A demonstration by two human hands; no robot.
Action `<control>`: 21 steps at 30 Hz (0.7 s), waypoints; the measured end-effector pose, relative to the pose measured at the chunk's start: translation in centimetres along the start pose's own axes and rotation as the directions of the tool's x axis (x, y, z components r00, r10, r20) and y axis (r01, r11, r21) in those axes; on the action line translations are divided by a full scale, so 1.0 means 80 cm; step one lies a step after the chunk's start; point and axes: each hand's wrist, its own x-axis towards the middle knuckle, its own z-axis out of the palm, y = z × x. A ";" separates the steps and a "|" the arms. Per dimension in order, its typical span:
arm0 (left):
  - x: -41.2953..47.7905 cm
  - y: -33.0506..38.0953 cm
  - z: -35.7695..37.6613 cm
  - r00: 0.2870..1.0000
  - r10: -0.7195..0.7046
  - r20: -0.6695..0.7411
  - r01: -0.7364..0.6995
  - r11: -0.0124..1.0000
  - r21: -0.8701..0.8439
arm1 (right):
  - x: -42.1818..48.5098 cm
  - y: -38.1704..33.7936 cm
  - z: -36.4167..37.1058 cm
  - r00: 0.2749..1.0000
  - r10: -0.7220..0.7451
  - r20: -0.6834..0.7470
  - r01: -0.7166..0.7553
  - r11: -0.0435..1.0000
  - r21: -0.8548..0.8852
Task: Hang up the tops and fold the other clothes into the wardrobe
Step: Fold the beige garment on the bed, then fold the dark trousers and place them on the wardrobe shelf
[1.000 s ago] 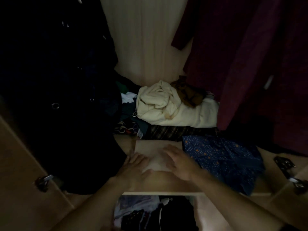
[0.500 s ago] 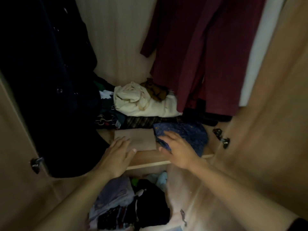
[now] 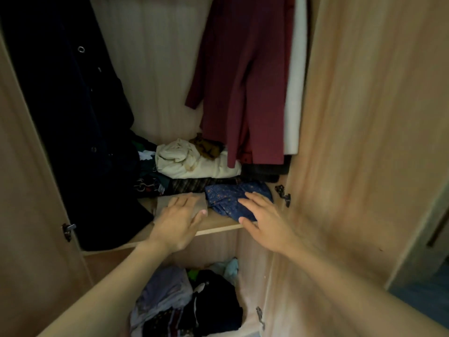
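On the wooden wardrobe shelf [image 3: 216, 222], my left hand [image 3: 176, 223] rests flat on the folded beige cloth [image 3: 163, 203], my right hand [image 3: 267, 222] flat on the blue dotted garment [image 3: 223, 198] beside it; I should slide both farther in evenly.

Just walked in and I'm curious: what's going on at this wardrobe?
A person is putting folded clothes on the wardrobe shelf. The left hand lies flat on a folded beige piece, and the right hand, fingers straight, lies on a blue patterned garment beside it. A cream bundle sits behind them. A dark red top and a dark coat hang above, and more clothes lie in the compartment below.
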 end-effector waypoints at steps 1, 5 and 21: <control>-0.011 0.018 -0.001 1.000 0.002 -0.017 -0.001 1.000 0.011 | -0.016 0.005 -0.009 1.000 0.004 -0.002 -0.004 1.000 0.005; -0.065 0.088 0.007 0.998 0.012 -0.056 -0.011 1.000 0.010 | -0.081 0.024 -0.035 1.000 0.019 -0.014 -0.018 0.998 0.054; -0.117 0.246 0.049 0.952 0.291 0.097 -0.284 0.955 -0.083 | -0.296 0.036 -0.154 0.946 0.314 -0.079 -0.318 0.947 -0.045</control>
